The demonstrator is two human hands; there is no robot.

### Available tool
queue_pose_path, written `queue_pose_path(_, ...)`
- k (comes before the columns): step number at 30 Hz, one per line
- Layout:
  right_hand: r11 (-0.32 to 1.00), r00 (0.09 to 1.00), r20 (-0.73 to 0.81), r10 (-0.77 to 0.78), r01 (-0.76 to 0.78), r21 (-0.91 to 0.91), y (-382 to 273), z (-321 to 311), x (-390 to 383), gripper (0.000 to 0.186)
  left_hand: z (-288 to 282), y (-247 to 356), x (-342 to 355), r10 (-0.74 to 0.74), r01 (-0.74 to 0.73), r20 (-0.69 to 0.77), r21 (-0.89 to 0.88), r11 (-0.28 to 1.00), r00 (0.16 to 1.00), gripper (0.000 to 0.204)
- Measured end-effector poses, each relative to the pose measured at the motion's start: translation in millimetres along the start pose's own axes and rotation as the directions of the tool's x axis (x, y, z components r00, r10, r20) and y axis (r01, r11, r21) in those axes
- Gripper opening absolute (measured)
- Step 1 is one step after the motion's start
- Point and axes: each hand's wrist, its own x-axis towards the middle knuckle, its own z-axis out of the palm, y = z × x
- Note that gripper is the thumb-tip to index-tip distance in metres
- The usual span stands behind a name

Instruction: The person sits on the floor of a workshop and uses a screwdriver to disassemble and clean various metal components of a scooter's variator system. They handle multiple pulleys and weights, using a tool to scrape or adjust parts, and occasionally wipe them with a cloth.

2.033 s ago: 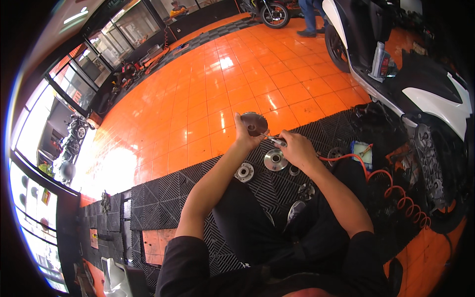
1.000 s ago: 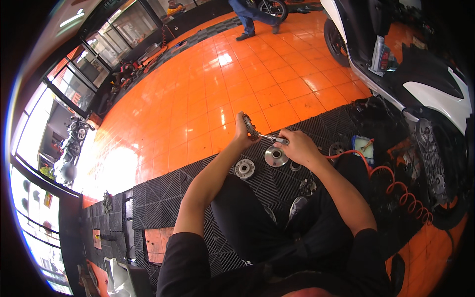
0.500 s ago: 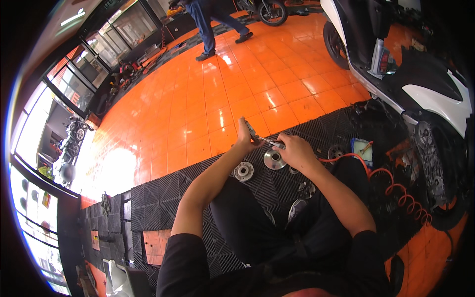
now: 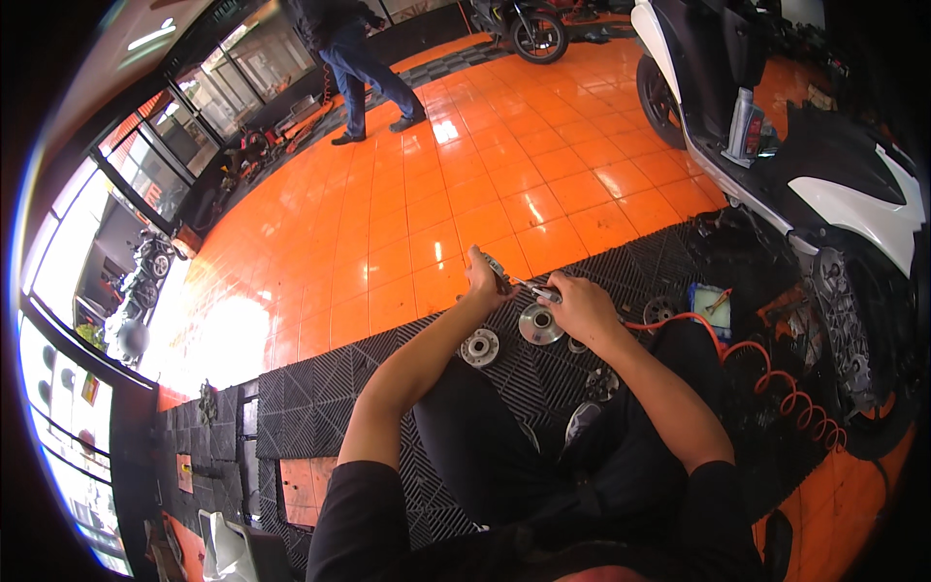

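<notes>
Out in front of me, over the edge of the black mat (image 4: 320,398), my left hand (image 4: 484,279) is closed around a small grey metal part (image 4: 496,265) whose exact kind I cannot make out. My right hand (image 4: 582,308) grips an air blow gun (image 4: 545,292), its thin nozzle pointing at that part. An orange coiled hose (image 4: 679,318) runs off from beneath the right hand. Below the hands, a shiny metal disc (image 4: 545,333) and a pale round hub (image 4: 479,347) lie on the mat in front of my crossed legs.
A toothed round part (image 4: 659,308) and a blue-edged tray (image 4: 699,323) with an orange-handled brush lie to the right. Beyond them stands a partly stripped white scooter (image 4: 853,199), a bottle (image 4: 745,126) on its footboard. A person (image 4: 359,63) is on the orange tiles (image 4: 407,194).
The walking person has moved left across the tiles. My left hand with the metal part has turned and shifted slightly, while the blow gun stays pointed at it.
</notes>
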Motion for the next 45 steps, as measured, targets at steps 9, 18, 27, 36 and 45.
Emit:
queue_pose_path(9, 1.0, 0.999, -0.037, -0.002, 0.002, 0.005, -1.0, -1.8, 0.9, 0.029, 7.7, 10.7, -26.2, -0.023, 0.035, 0.057, -0.221, 0.975, 0.998, 0.077)
queue_pose_path(18, 0.993, 0.994, 0.064, 0.093, -0.098, 0.069, 6.3, -4.8, 4.8, 0.029, 19.4, 28.0, -60.0, -0.05, 0.025, -0.036, -0.5, 0.865, 0.998, 0.072)
queue_pose_path(27, 0.982, 0.984, 0.077, 0.163, -0.169, 0.082, 6.6, -16.6, 8.8, 0.034, 16.2, 27.0, -60.3, 0.001, 0.031, 0.061, -0.514, 0.857, 0.998, 0.068)
queue_pose_path(36, 0.987, 0.99, 0.088, 0.112, -0.121, 0.105, 13.0, -13.3, 10.2, 0.033, 22.3, 29.2, -62.9, 0.026, 0.019, 0.075, -0.542, 0.84, 0.997, 0.068)
queue_pose_path(45, 0.977, 0.985, 0.039, 0.169, -0.172, 0.126, 20.5, -13.4, 10.2, 0.033, 15.9, 31.1, -64.0, 0.073, 0.104, 0.305, -0.527, 0.843, 0.95, 0.062)
